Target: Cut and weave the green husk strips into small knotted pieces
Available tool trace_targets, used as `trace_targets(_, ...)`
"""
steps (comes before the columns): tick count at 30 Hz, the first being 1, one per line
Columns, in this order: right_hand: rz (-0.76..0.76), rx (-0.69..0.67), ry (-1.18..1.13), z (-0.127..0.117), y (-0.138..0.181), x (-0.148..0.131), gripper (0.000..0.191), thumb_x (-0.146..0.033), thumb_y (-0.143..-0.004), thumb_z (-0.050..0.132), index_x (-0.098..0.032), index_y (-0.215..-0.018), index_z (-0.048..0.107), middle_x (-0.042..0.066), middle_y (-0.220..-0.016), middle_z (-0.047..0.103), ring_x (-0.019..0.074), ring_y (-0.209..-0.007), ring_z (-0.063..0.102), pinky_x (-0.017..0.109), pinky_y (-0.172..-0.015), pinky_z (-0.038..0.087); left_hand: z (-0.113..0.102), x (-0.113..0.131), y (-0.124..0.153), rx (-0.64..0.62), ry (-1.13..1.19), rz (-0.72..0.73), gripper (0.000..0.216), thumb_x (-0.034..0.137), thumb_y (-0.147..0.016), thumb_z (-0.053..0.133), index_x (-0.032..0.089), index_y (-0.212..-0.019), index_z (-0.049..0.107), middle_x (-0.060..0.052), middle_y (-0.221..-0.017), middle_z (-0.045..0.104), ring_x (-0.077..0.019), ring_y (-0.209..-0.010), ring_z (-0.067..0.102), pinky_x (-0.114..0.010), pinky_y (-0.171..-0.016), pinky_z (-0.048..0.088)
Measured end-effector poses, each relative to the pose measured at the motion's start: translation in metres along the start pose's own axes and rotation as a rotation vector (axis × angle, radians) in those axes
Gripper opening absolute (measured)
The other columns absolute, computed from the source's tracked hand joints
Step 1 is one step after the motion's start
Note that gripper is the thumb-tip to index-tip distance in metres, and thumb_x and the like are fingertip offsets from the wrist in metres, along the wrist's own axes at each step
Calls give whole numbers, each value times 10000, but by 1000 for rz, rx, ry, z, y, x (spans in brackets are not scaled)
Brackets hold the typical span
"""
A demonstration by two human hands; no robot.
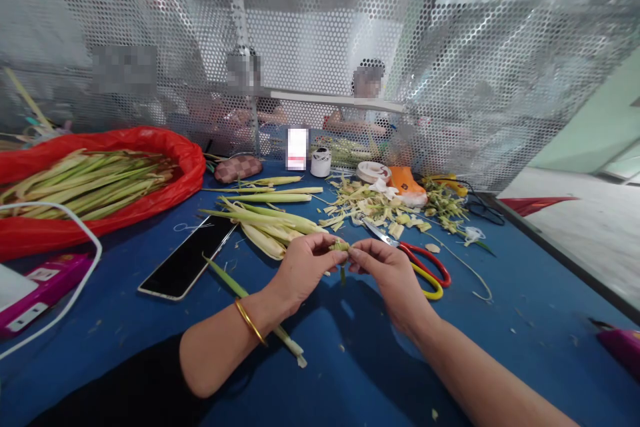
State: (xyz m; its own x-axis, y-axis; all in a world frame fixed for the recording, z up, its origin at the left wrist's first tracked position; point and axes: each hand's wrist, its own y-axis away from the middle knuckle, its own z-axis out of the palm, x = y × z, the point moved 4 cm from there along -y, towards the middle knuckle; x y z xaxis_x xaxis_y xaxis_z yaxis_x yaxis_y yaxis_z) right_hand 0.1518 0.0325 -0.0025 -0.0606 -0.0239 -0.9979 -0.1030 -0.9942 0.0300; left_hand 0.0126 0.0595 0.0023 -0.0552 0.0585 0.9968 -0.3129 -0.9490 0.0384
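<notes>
A small folded piece of green leaf [339, 247] is pinched between my two hands above the blue table. My left hand [305, 267] grips it from the left with thumb and fingers, and my right hand [387, 273] holds its right side; a short strip hangs below. Just beyond my right hand lie scissors [425, 267] with red and yellow handles, their blades pointing away to the left. Long pale-green leaves [270, 223] are bunched past my left hand. One single leaf [230, 279] lies under my left forearm.
A tablet-like black-screened phone [187, 260] lies left. A red bag [193, 177] of leaf strips stands at far left, near a purple power strip [47, 287]. Leaf scraps [360, 203], a tape roll [373, 172] and a white jar [321, 163] sit before a perforated metal screen [310, 33]; people sit behind it.
</notes>
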Motion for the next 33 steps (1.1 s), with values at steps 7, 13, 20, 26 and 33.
trace_targets(7, -48, -14, 7, -2, -1, 4, 169, -310, -680, 716, -161, -703, 640, -18, -618, 586, 121, -602, 524, 254, -610, 411, 0, 0, 0, 2, 4, -29, 202, 256, -637, 739, 123, -773, 670, -12, -725, 655, -125, -667, 558, -228, -590, 470)
trace_targets(13, -232, 78, 230, 0, 4, 0, 140, -290, -750, 633, -164, -691, 621, -16, -600, 584, 129, -576, 518, 257, -565, 399, 1, -1, 2, 6, 43, -51, 163, 250, -638, 744, 133, -729, 676, -5, -699, 650, -124, -653, 575, -222, -580, 465)
trace_targets(20, -108, 78, 28, -3, -2, 7, 239, -406, -753, 668, -168, -773, 680, -1, -648, 634, 136, -605, 559, 267, -621, 441, -1, -7, 1, 9, 124, -119, 268, 371, -700, 725, 140, -834, 701, -55, -801, 708, -160, -734, 641, -257, -667, 496)
trace_targets(26, -98, 157, 53, -16, -6, 0, 403, -563, -731, 651, -177, -827, 716, 35, -714, 663, 178, -658, 585, 292, -618, 436, -3, -7, -1, 35, 120, -127, 295, 339, -669, 755, 132, -862, 675, -36, -762, 683, -139, -679, 628, -249, -631, 502)
trace_targets(33, -60, -174, 98, -3, -5, -10, 352, -419, -649, 770, -182, -904, 714, 26, -798, 700, 190, -788, 613, 325, -766, 467, -1, -5, 1, 13, 120, -133, 430, 358, -591, 827, 133, -902, 633, -21, -670, 663, -117, -600, 597, -206, -539, 474)
